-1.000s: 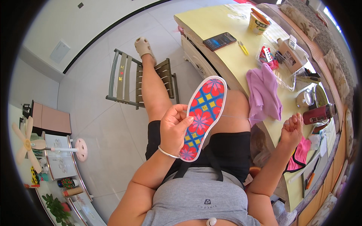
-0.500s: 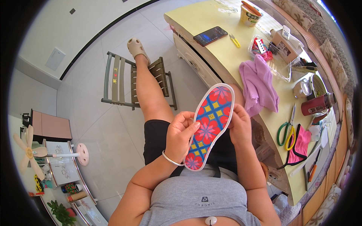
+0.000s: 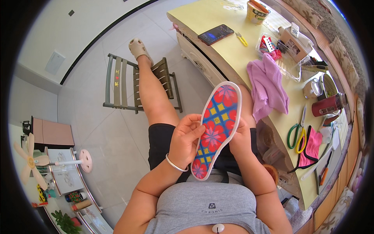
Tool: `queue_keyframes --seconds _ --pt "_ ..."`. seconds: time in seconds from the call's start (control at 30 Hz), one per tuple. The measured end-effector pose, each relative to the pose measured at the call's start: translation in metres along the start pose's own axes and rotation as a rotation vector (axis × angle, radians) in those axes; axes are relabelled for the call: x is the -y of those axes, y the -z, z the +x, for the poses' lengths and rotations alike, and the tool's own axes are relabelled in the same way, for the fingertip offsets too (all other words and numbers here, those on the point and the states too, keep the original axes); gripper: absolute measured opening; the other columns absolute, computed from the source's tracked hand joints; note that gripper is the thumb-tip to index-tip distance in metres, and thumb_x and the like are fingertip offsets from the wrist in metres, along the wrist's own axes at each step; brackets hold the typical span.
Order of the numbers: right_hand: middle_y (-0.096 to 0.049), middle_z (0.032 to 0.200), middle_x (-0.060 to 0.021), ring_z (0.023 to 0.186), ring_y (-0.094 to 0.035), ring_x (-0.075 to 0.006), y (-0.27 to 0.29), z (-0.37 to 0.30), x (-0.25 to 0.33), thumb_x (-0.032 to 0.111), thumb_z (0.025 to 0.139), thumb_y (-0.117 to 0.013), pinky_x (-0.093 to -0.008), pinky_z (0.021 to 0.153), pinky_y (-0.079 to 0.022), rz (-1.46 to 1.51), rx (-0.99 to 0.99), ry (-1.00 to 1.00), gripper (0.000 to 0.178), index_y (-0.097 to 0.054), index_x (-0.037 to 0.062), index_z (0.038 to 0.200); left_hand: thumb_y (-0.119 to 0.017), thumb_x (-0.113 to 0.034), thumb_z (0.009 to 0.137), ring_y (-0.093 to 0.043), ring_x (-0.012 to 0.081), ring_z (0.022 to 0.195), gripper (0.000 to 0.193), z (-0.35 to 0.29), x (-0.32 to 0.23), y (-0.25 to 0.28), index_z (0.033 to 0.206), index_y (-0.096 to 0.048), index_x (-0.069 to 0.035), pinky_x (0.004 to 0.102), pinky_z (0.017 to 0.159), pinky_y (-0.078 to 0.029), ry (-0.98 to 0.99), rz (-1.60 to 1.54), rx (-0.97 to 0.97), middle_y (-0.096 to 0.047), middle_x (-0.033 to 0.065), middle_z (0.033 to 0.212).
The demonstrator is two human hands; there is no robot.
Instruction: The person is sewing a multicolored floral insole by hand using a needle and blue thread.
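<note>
An embroidered shoe insole [image 3: 216, 128] is held up over my lap, its white border framing red flowers, blue bands and yellow squares. My left hand [image 3: 186, 140] grips its left edge, with the thumb pressed on the patterned face. On the other side, my right hand [image 3: 241, 136] has its fingers behind the insole, hidden by it. A white bangle [image 3: 175, 164] circles my left wrist.
On the yellow-topped table [image 3: 233, 50] to my right are a phone [image 3: 216, 34], a lilac cloth [image 3: 268, 85], green-and-yellow-handled scissors [image 3: 298, 134], a dark red flask [image 3: 329, 105] and a plastic tray of threads [image 3: 272, 48]. My leg rests on a folding chair [image 3: 157, 84].
My right hand has shifted slightly down and left, farther behind the insole. The insole's upper end has tipped a little leftward. My left hand keeps its grip.
</note>
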State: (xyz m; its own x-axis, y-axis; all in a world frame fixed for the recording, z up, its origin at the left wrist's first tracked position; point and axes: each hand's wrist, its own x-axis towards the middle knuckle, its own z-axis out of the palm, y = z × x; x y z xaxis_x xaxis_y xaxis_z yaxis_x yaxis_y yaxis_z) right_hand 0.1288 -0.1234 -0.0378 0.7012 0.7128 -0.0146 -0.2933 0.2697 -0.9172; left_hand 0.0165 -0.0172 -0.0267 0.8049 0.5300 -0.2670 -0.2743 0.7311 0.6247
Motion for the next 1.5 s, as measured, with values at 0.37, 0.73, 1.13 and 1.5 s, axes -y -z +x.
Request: queue_keyframes --seconds 0.37,0.73,1.13,1.5 --pt "-0.061 0.070 -0.0081 0.060 -0.060 -0.0228 -0.028 0.004 0.022 -0.005 0.077 -0.066 -0.0307 0.055 -0.047 -0.685 0.037 0.684 0.013 -0.062 0.0024 0.088 -0.048 -0.038 0.096 -0.043 0.0130 0.063 0.044 0.011 0.008 0.018 0.120 -0.056 -0.002 0.0236 0.060 -0.039 0.339 -0.523 0.326 -0.051 0.0032 0.071" --pt "-0.057 0.064 -0.0067 0.056 -0.056 -0.0233 -0.028 0.004 0.022 -0.003 0.076 -0.066 -0.0325 0.051 -0.044 -0.774 0.047 0.780 0.013 -0.061 0.0030 0.087 -0.046 -0.040 0.097 -0.046 0.0137 0.063 0.045 0.005 0.013 0.021 0.120 -0.057 -0.003 0.0232 0.059 -0.042 0.198 -0.383 0.259 -0.052 0.0030 0.071" --pt "-0.058 0.065 -0.0075 0.058 -0.057 -0.0250 -0.028 0.004 0.022 -0.003 0.076 -0.065 -0.0327 0.052 -0.046 -0.794 0.052 0.760 0.013 -0.061 0.0029 0.087 -0.047 -0.038 0.097 -0.044 0.0134 0.062 0.043 0.005 0.008 0.020 0.120 -0.056 -0.003 0.0241 0.058 -0.041 0.235 -0.364 0.281 -0.050 0.0018 0.070" --pt "-0.067 0.104 -0.0081 0.090 -0.066 -0.0167 0.014 0.001 -0.009 0.002 0.089 -0.059 -0.0289 0.078 -0.055 0.420 0.103 -0.194 0.023 -0.060 -0.0018 0.112 -0.059 0.005 0.088 -0.066 0.0114 0.078 0.017 -0.007 -0.011 -0.004 0.105 -0.057 0.004 0.0230 0.072 -0.054 -0.056 0.248 0.040 -0.068 0.0122 0.089"
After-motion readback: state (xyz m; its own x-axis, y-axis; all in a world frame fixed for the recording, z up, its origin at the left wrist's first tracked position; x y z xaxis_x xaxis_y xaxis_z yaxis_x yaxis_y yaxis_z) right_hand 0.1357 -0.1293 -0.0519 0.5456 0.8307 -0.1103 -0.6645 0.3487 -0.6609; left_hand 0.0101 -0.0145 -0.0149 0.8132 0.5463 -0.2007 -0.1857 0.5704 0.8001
